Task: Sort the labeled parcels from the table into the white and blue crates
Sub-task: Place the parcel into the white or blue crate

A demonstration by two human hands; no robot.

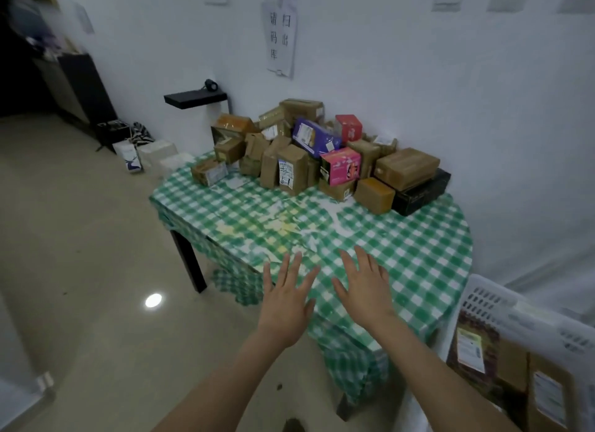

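Parcels (318, 148) heaped along far edge of tabletop (418, 248), against wall. Left hand (285, 306) and right hand (367, 290) over near edge, fingers (297, 264) spread, holding nothing. White crate (483, 298) off near right corner, part-filled; blue crate not in view. Risk: heap looks loose, so pulling a low one could tumble others off the edge.

The white crate (502, 302) is cut off by the right and bottom edges. The labels (285, 173) on the piled parcels (402, 167) are blurred beyond reading.
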